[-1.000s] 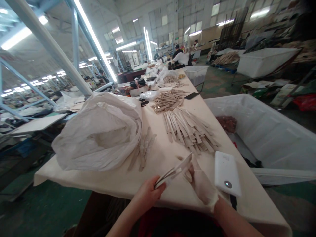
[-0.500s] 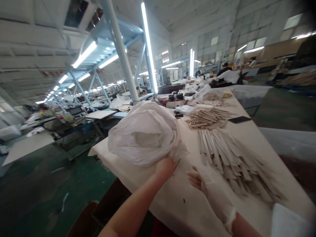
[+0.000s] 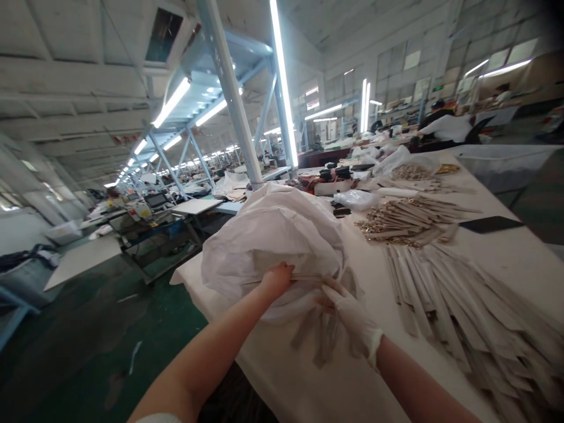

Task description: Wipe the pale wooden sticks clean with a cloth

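A big crumpled white sack (image 3: 273,235) lies on the white table (image 3: 379,382). My bare left hand (image 3: 275,277) is at the sack's near rim, fingers curled over thin pale strips there. My right hand (image 3: 350,317), in a white glove, lies beside it at the sack's edge, fingers bent around a few loose strips (image 3: 324,335) that rest on the table just below. What each hand grips exactly is partly hidden by the sack's folds.
A wide heap of pale flat strips (image 3: 445,305) covers the table to the right. Beyond it lie strips with metal clips (image 3: 405,217), a black phone (image 3: 491,224) and plastic bags. A seated person (image 3: 445,126) works far back. Steel posts and other worktables stand to the left.
My view swung left and up. My left hand went from holding strips near the table's front edge to the sack's rim. My right hand followed to the sack's edge.
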A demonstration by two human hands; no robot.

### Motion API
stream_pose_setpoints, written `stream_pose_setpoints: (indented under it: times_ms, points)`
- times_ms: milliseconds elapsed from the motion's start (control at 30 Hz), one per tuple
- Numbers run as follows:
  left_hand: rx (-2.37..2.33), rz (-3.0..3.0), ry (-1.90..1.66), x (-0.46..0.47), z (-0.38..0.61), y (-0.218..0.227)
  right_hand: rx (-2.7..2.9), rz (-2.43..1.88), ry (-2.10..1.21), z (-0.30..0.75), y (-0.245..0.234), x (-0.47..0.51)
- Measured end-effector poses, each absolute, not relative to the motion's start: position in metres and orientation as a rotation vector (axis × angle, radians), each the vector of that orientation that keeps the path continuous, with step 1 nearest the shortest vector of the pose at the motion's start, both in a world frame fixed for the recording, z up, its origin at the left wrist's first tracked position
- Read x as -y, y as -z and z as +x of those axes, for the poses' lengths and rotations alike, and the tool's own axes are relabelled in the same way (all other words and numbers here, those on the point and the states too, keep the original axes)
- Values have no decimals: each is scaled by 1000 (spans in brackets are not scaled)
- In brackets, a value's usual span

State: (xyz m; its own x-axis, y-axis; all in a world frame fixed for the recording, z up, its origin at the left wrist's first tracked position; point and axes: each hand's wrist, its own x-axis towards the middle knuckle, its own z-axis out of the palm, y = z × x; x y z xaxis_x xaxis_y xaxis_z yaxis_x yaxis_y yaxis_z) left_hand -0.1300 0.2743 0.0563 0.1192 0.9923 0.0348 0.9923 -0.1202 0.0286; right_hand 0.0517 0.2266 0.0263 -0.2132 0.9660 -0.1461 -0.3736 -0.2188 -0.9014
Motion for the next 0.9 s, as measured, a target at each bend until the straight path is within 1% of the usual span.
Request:
stream_pose_setpoints:
  times_ms: [100, 167, 333, 433, 533, 700, 900]
  points:
    - [2068, -2351, 102, -309, -115, -36, 819, -1019, -1670, 55, -12, -239]
    - [2059, -2351, 131, -325, -110, -26, 859, -1013, -1659, 60, -4, -242]
    - [2064, -2371, 123, -334, -120, -25, 912, -984, -1638, 65, 5, -243]
    - [2041, -2422, 101, -311, -134, -37, 894, -975, -1644, 64, 2, -239]
    - [1999, -2480, 151, -277, -147, -51, 870, -958, -1668, 59, -5, -228]
    - [2030, -2415, 437, -249, -160, -79, 897, -943, -1748, 56, -19, -205]
    - [2172, -2326, 794, -257, -164, -135, 862, -893, -1698, 75, -26, -193]
